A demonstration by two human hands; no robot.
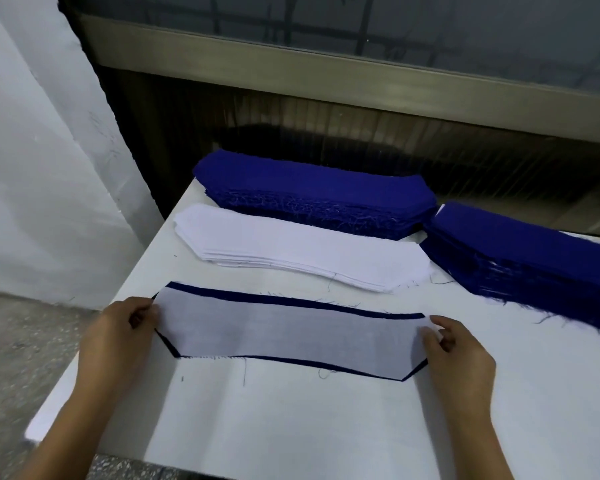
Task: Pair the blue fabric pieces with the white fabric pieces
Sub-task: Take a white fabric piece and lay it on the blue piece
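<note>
Both bare forearms reach in from the near edge, the left arm (70, 424) slanting in from the near left and the right arm (478, 427) from the near right. The left hand (118, 327) lies palm down, its thumb and curled fingers pinching the left end of the white fabric piece (291, 336). The right hand (461, 351) mirrors it at the right end, thumb and forefinger closed on the cloth's edge, wrist straight. The hands are well apart.
</note>
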